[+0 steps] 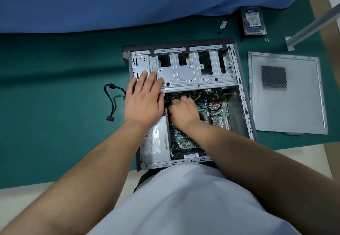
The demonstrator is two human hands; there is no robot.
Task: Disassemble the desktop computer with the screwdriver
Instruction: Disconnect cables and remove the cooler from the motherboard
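The open desktop case (pixel 242 94) lies on its side on the green mat. My left hand (pixel 143 100) rests flat, fingers straight, on the left end of the metal drive cage (pixel 193 72). My right hand (pixel 183 111) reaches down inside the case over the green motherboard (pixel 219 111), fingers curled around dark cables (pixel 177 96) under the cage edge. What exactly it grips is hidden. The grey power supply (pixel 156 142) sits at the case's near left. No screwdriver is in view.
The removed side panel (pixel 287 105) lies right of the case. A hard drive (pixel 253 21) lies at the back right, with small screws (pixel 266 40) and a bracket (pixel 223 24) nearby. A loose black cable (pixel 111 104) lies left of the case. A blue cloth (pixel 128 0) covers the far side.
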